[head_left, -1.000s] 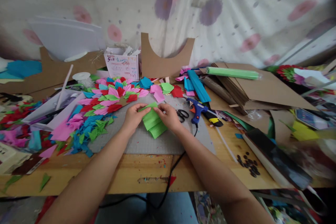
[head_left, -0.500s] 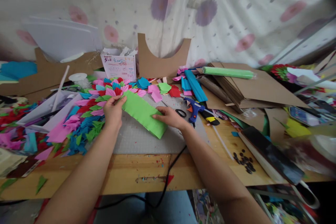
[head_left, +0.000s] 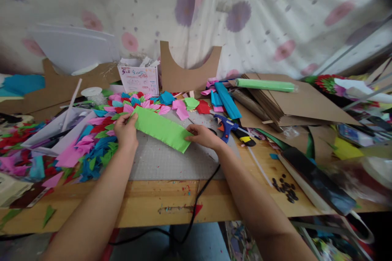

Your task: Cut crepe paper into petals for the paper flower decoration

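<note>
A long strip of bright green crepe paper is stretched between my two hands above the grey cutting mat. My left hand pinches its left end between thumb and fingers. At the right end, my right hand grips the edge with thumb and fingertips. The strip slants down to the right and looks folded in layers. Behind it lie cut paper pieces in pink, green and red. Black-handled scissors are partly hidden behind my right hand.
A blue glue gun and a yellow-black cutter lie right of the mat. Colourful paper petals and a white box crowd the left. Cardboard sheets are stacked at right; a black cable crosses the front edge.
Both ends of the green strip have shifted, the left end moving left with my left hand. The strip is now straighter and less steeply tilted, with my right hand at its right end.
</note>
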`<state>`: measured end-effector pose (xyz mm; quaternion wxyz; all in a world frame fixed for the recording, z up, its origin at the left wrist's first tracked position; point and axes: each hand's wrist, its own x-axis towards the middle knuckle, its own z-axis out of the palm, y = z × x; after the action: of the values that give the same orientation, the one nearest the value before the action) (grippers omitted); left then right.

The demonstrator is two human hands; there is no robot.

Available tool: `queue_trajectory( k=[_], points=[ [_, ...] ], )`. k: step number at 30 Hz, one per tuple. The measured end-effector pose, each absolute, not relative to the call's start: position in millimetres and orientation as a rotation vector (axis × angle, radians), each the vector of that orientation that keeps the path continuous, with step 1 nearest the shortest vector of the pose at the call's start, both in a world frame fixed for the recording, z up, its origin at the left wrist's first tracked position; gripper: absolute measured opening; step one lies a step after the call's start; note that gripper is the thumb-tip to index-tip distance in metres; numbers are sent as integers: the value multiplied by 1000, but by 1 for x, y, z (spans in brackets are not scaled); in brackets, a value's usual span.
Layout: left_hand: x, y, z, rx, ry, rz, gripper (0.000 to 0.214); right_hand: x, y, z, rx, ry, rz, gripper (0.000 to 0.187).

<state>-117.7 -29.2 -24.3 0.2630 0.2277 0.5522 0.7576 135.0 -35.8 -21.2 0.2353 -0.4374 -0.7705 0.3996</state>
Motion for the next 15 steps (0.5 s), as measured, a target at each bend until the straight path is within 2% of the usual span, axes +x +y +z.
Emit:
queue_trajectory(
  k=[11, 15],
  points=[
    [-121, -28, -31, 644, 1515, 2045, 23, 139, -34, -23, -1224, -2078, 1131, 18],
    [-121, -28, -33, 658, 1488, 2098, 23, 139, -35, -22, -1249, -2065, 1135, 25]
  ],
)
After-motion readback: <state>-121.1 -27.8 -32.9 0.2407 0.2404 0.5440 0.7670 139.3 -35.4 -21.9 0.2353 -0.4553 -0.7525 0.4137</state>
